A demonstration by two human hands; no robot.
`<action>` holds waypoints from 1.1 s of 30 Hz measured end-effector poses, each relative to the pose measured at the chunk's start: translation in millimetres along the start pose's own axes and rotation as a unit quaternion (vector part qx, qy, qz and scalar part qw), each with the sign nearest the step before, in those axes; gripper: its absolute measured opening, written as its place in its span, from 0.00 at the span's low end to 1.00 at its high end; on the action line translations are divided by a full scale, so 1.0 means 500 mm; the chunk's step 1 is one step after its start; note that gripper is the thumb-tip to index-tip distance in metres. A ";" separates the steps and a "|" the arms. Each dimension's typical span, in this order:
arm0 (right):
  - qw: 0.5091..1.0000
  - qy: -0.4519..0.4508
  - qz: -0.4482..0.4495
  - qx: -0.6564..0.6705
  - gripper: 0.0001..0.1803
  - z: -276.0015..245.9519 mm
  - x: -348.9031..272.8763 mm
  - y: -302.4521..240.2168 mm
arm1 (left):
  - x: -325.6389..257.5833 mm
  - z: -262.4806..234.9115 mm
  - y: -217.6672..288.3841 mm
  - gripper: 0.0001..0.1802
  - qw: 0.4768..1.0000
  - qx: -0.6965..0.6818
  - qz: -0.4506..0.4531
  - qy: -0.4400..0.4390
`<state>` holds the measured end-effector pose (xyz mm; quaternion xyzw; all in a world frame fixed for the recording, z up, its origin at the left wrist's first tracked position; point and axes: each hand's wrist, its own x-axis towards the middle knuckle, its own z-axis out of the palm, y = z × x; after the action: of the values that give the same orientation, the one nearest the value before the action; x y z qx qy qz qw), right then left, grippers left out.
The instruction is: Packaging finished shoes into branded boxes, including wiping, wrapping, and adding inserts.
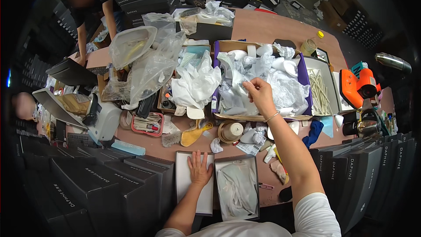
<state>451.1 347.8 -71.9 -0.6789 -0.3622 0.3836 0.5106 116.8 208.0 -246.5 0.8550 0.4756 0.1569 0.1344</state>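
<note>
My left hand (201, 171) lies with its fingers stretched out on the white inside of a shoebox lid (184, 193). Beside that lid, on its right, is a dark-edged shoebox (255, 180) lined with crumpled white tissue paper (237, 188). My right arm reaches forward, and my right hand (259, 95) is over a purple-sided carton (305, 81) heaped with crumpled white paper (285, 90). Its thumb and fingertips are pinched together. Whatever may be between them blends with the white paper behind and cannot be made out.
Stacks of black shoeboxes (131, 177) flank me on both sides. Clear plastic bags (153, 70) pile up at the left, near a red basket (149, 123). A yellow-handled brush (190, 137), a tape roll (230, 131) and an orange tool (351, 88) lie around. Another person (83, 22) works at far left.
</note>
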 end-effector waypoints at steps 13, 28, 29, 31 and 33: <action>0.867 -0.234 -0.139 -0.418 0.11 0.088 0.113 0.205 | 0.001 0.000 -0.002 0.36 1.000 -0.002 0.012 0.011; 0.794 -0.259 -0.179 -0.520 0.07 0.121 0.124 0.201 | 0.001 0.002 -0.002 0.36 1.000 -0.006 0.013 0.021; 0.792 -0.260 -0.176 -0.524 0.07 0.121 0.116 0.197 | -0.001 0.000 -0.001 0.38 1.000 -0.009 0.016 0.016; 0.825 -0.216 -0.217 -0.475 0.08 0.099 0.088 0.148 | 0.004 -0.004 0.000 0.40 1.000 -0.014 0.024 0.007; 0.867 -0.148 -0.251 -0.404 0.07 0.063 0.034 0.069 | 0.009 0.003 -0.002 0.40 1.000 -0.011 0.018 0.012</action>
<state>433.8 368.4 -113.8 -0.6477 -0.7147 0.1586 0.2108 118.7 212.3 -247.5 0.8602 0.4597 0.1745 0.1351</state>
